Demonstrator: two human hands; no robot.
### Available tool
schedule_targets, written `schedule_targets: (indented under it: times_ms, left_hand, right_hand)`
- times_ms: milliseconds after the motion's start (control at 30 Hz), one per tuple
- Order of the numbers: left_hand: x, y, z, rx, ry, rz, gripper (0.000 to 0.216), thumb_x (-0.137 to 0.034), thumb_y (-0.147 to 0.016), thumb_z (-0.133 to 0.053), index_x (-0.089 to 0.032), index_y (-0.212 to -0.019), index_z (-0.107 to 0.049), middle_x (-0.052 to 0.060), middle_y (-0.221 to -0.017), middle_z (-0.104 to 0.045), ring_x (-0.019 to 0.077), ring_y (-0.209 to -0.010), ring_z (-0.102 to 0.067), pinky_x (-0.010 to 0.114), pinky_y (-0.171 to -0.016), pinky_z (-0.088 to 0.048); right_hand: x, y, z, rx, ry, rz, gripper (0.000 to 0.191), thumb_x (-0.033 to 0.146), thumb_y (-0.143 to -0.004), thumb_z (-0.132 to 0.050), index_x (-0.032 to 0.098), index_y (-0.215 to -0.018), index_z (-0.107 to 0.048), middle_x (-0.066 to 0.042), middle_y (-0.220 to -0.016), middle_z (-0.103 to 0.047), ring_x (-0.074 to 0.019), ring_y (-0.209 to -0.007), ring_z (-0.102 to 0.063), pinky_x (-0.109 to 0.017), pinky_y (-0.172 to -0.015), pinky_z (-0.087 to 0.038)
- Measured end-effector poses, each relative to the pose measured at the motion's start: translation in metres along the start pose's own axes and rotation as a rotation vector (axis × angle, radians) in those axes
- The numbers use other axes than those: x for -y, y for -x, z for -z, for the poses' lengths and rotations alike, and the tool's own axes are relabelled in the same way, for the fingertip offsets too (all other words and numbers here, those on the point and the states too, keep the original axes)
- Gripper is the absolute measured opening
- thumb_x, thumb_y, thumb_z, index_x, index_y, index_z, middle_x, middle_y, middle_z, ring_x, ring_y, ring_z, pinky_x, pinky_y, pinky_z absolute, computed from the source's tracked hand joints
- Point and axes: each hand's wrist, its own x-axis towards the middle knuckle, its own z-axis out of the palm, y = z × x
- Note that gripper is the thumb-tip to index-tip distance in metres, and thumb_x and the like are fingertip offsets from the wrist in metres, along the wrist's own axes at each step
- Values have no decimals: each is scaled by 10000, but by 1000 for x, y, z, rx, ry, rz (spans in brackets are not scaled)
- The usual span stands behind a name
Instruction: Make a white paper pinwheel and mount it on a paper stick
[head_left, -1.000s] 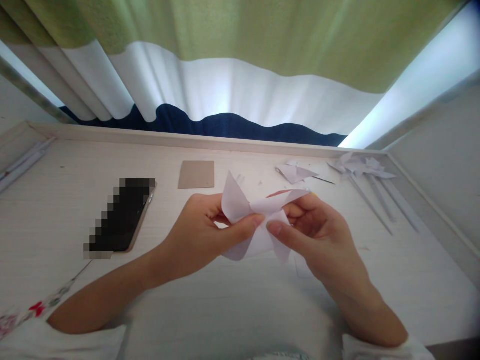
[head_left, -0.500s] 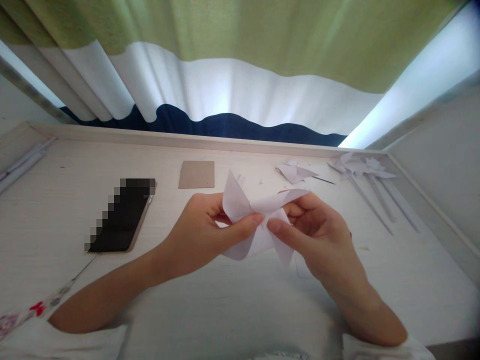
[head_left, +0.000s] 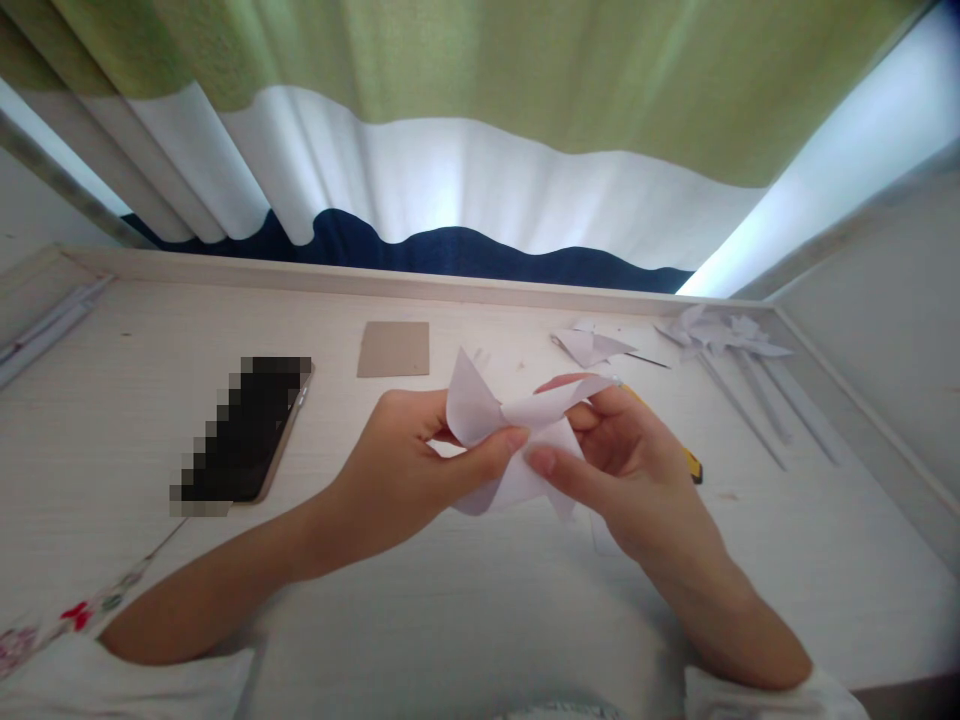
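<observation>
Between my hands, above the desk, is a white paper pinwheel (head_left: 541,404) with its blades curled in toward the centre. My left hand (head_left: 427,450) is closed on its left side, the thumb pressed near the middle. My right hand (head_left: 630,450) pinches it from the right, thumb beside the centre and fingers behind the paper. The two thumb tips almost meet. Behind my right hand, a yellow and black tool (head_left: 694,466), perhaps a utility knife, lies mostly hidden on the desk.
A dark phone (head_left: 244,440) with a beaded strap lies at left. Farther back are a brown square card (head_left: 394,349) and a folded paper piece (head_left: 589,346) beside a thin dark stick. Finished-looking pinwheels on paper sticks (head_left: 757,390) lie at right. Rolled paper (head_left: 56,328) rests far left.
My right hand has shifted slightly left, its thumb closer to the pinwheel's centre. More of the yellow tool now shows behind that hand. My left hand has barely moved.
</observation>
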Motion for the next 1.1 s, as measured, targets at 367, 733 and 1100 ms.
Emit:
schedule_targets:
  times_ms: [367, 733, 1100]
  left_hand:
    - [4, 3, -2, -103, -102, -147, 105, -200, -691, -599, -156, -598, -622, -65, -527, -607, 44, -428, -479, 111, -392, -347]
    - [3, 3, -2, -102, -107, -120, 139, -214, -689, -601, -153, -564, -604, -56, -511, -605, 61, -436, -509, 123, -390, -361]
    - [-1, 26, 9, 10, -160, -297, 133, -286, -731, -574, -298, -832, -660, 0, -838, -688, 176, -806, -623, 271, -769, -493]
  right_hand:
    - [0, 0, 0, 52, 20, -26, 338, 173, -619, -702, 235, -897, -521, 2, -940, -645, -150, -858, -609, -275, -762, -497]
    - [1, 1, 0, 12, 71, 6, 287, 191, -642, -688, 230, -879, -530, 2, -906, -653, -159, -839, -614, -278, -747, -503]
    - [12, 19, 8, 98, 518, 312, 244, 137, -669, -637, 260, -867, -566, 11, -841, -600, -145, -762, -576, -254, -653, -489]
